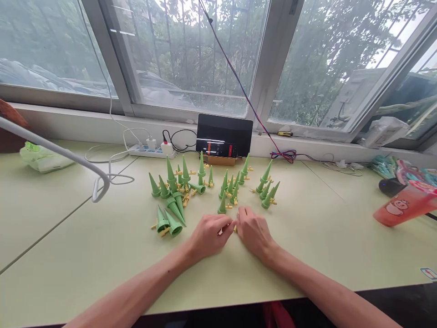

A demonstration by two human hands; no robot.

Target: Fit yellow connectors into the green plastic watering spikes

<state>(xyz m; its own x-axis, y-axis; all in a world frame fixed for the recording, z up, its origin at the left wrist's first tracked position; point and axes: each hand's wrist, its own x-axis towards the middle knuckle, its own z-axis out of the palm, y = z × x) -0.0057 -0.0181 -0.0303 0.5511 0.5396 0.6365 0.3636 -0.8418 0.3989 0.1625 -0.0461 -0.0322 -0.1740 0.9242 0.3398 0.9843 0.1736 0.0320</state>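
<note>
Near the middle of the table my left hand (210, 233) and my right hand (254, 231) meet, fingertips almost touching. The left hand's fingers are pinched together, and what they hold is hidden. A small yellow valve (235, 229) peeks out at the fingertips of my curled right hand. Just beyond the hands stands a green cone-shaped watering spike (222, 205) with a yellow valve at its side. Several more upright green spikes (245, 169) are grouped behind it. To the left, other green spikes (175, 208) lie on their sides among loose yellow valves (186, 199).
A black tablet (225, 130) leans near the window, with a lit phone (220, 149) before it. A power strip (150, 151) with cables sits at the back left. A white curved bar (68, 152) crosses the left side. At right is a pink drink cup (399, 209).
</note>
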